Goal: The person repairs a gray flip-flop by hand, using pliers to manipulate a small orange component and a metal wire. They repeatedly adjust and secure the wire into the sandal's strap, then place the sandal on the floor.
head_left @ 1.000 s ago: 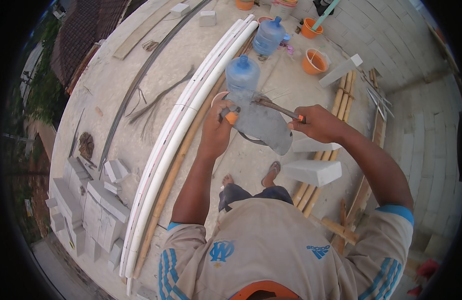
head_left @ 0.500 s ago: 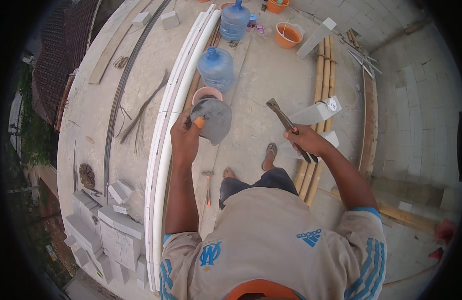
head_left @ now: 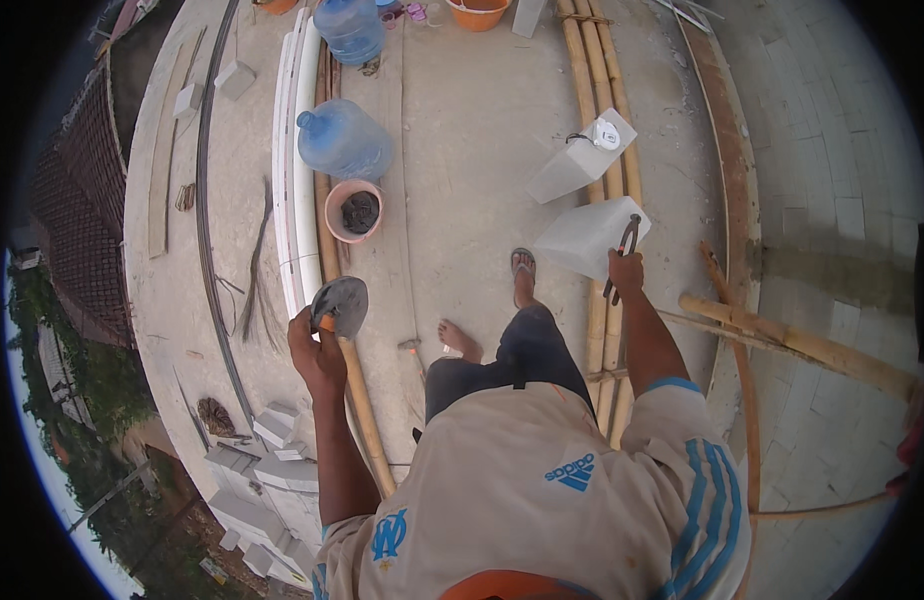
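Note:
My left hand (head_left: 319,358) is closed on a trowel (head_left: 344,303) with a rounded grey blade and an orange handle. It is raised over the white pipes. In my right hand (head_left: 627,272) is a pair of pincers (head_left: 630,236), held upright beside a white block (head_left: 582,240). Just beyond the trowel stands a pink bucket (head_left: 334,222) with something dark inside. A blue water jug (head_left: 347,140) lies tipped close behind that bucket. On the floor near my bare foot rests a hammer (head_left: 411,346), partly visible.
White pipes (head_left: 300,160) run along my left, bamboo poles (head_left: 594,90) along my right. Another white block (head_left: 582,165) carries a small white round object (head_left: 607,134). Stacked blocks (head_left: 252,500) stand at lower left. An orange bucket (head_left: 477,14) sits at the far end.
My view has shifted and turned. The trowel has moved away from the pink bucket, showing the bucket's inside. The pincers have turned more upright, and both hands are farther apart.

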Tool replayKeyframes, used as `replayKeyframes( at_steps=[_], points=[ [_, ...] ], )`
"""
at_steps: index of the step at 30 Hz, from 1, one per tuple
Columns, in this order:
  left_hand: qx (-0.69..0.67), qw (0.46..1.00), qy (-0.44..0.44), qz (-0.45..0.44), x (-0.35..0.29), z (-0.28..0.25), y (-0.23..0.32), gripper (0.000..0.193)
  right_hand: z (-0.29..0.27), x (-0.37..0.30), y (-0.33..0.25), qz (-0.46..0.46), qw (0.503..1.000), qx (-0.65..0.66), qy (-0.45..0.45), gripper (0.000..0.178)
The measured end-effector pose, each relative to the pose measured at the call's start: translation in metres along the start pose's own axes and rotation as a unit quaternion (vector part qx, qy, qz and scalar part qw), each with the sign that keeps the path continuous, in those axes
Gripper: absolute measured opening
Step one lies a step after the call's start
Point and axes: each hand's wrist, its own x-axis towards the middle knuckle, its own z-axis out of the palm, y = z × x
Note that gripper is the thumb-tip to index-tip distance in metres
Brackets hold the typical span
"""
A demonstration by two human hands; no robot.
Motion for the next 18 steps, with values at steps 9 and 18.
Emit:
replayKeyframes(
  at_steps=[9,18],
  points=[
    [-0.120,0.981,-0.098,-0.118,0.045,0.071,0.109,0.027,-0.030,0.027,-0.038,-0.046,0.984,-0.169,-0.042,0.075],
    [-0.167,0.981,-0.094,0.013,0.035,0.052,0.155,0.032,-0.163,-0.210,-0.238,-0.673,0.700,0.185,-0.153,0.038]
  ],
)
